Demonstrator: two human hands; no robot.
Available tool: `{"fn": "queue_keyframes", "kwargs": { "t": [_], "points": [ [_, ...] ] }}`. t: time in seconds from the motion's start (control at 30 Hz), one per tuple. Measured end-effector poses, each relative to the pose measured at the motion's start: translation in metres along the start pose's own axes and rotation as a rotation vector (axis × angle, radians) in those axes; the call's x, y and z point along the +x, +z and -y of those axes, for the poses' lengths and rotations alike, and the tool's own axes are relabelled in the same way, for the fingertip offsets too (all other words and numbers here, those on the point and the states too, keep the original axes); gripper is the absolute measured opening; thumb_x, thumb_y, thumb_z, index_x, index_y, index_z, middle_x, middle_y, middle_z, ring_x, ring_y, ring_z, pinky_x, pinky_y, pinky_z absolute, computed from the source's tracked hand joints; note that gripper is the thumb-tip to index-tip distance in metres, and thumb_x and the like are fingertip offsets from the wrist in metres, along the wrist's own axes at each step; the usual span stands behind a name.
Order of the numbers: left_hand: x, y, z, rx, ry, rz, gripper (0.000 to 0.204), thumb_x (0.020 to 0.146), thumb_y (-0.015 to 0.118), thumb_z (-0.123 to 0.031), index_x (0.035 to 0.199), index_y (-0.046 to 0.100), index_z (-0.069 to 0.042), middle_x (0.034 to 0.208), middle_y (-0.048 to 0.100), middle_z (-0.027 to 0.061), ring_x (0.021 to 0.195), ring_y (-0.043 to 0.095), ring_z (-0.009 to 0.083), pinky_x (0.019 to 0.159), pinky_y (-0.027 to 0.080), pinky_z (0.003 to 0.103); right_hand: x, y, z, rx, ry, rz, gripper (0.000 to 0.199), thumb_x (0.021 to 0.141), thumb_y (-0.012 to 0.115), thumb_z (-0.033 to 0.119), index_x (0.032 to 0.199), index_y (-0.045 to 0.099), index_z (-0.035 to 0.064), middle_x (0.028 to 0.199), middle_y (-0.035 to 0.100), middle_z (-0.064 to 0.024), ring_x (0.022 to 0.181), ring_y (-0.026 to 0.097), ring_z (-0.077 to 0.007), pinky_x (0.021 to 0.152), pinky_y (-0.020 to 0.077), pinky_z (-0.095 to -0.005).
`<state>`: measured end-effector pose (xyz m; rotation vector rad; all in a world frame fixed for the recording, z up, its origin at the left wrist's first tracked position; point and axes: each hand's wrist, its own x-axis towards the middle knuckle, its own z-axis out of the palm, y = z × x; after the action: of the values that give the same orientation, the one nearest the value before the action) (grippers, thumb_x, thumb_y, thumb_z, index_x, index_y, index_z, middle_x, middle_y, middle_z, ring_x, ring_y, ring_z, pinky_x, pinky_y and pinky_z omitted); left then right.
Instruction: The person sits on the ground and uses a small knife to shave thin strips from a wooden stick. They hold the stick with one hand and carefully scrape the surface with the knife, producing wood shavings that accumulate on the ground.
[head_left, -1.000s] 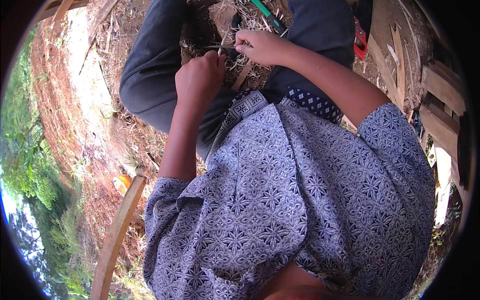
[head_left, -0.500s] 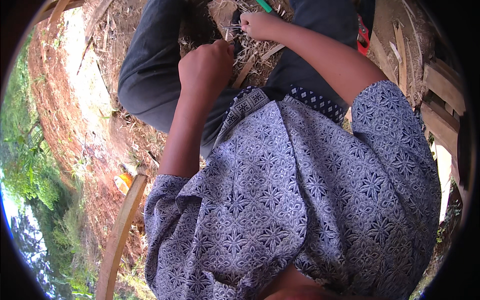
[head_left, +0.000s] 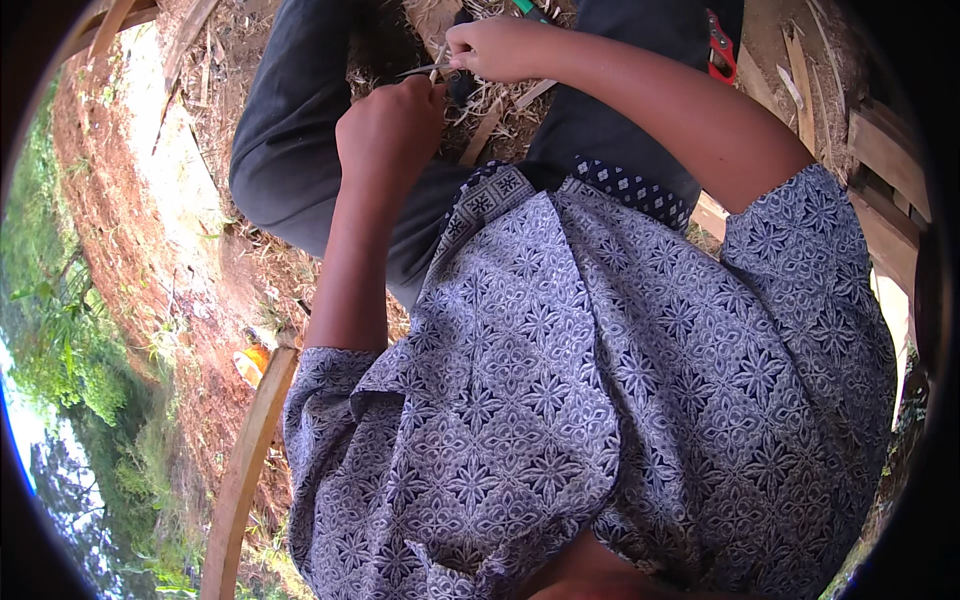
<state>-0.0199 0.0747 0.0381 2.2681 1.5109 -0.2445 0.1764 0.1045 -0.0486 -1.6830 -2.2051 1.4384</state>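
While the left hand (head_left: pixel 388 122) grips a slim stick (head_left: pixel 436 74), the right hand's (head_left: pixel 497 48) fingers clasp a thin-bladed tool (head_left: pixel 414 71). Shavings (head_left: pixel 488 98) lie below.

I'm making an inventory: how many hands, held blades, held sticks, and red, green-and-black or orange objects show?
Hands: 2, left hand and right hand
Held blade: 1
Held stick: 1
Red object: 1
Green-and-black object: 1
Orange object: 1
Total: 7

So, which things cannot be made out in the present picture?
In the head view:
- Thin grey metal blade: right end hidden by the right hand.
- Left hand: most fingertips hidden behind its back.
- Slim green tool: cut off by the top edge.
- Small orange object: partly behind the curved wooden beam.
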Motion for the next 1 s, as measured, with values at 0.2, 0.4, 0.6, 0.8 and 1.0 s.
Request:
{"fn": "queue_keyframes", "kwargs": {
  "t": [0.2, 0.4, 0.6, 0.8, 1.0],
  "points": [
    [-0.002, 0.003, 0.006, 0.019, -0.020, -0.028, 0.032, 0.099, 0.059, -0.037, 0.083, 0.070, -0.011, 0.074, 0.071, 0.0152, 0.072, 0.072, 0.0373, 0.063, 0.057, 0.049, 0.008, 0.009, 0.003, -0.071, 0.004, -0.062, 0.019, 0.101, 0.061, 0.029, 0.099, 0.064, 0.0104, 0.078, 0.066, -0.0090, 0.072, 0.065, -0.0263, 0.066, 0.0483, -0.0433],
    [0.002, 0.009, -0.010, -0.095, -0.050, -0.096, 0.038, 0.100, 0.061, -0.041, 0.078, 0.064, -0.009, 0.070, 0.067, 0.0182, 0.071, 0.067, 0.0426, 0.061, 0.052, 0.052, 0.036, 0.044, -0.100, -0.030, 0.031, -0.132, 0.020, 0.101, 0.061, 0.030, 0.100, 0.063, 0.0105, 0.074, 0.066, -0.0089, 0.069, 0.066, -0.0255, 0.062, 0.0480, -0.0446],
    [-0.002, 0.020, 0.002, -0.249, 0.020, -0.311, 0.038, 0.098, 0.068, -0.033, 0.072, 0.056, -0.008, 0.062, 0.060, 0.0169, 0.061, 0.062, 0.0418, 0.051, 0.046, 0.049, 0.024, 0.021, -0.057, -0.089, 0.143, -0.080, 0.030, 0.097, 0.060, 0.035, 0.105, 0.068, 0.0067, 0.102, 0.074, -0.0194, 0.097, 0.071, -0.0371, 0.084, 0.0543, -0.0484],
    [-0.004, 0.031, 0.008, -0.211, 0.053, -0.338, 0.035, 0.100, 0.065, -0.031, 0.075, 0.055, -0.009, 0.068, 0.064, 0.0134, 0.061, 0.063, 0.0395, 0.052, 0.047, 0.048, -0.022, -0.004, 0.007, 0.104, 0.106, -0.098, 0.024, 0.100, 0.060, 0.032, 0.102, 0.064, 0.0091, 0.082, 0.068, -0.0125, 0.077, 0.067, -0.0290, 0.069, 0.0494, -0.0455],
    [-0.001, 0.042, 0.008, -0.292, 0.113, -0.358, 0.032, 0.100, 0.065, -0.028, 0.078, 0.055, -0.007, 0.072, 0.066, 0.0140, 0.063, 0.064, 0.0393, 0.053, 0.048, 0.048, -0.016, 0.004, -0.002, 0.003, -0.002, -0.105, 0.023, 0.103, 0.059, 0.033, 0.099, 0.061, 0.0109, 0.073, 0.064, -0.0089, 0.068, 0.065, -0.0239, 0.062, 0.0472, -0.0434]
  ]
}}
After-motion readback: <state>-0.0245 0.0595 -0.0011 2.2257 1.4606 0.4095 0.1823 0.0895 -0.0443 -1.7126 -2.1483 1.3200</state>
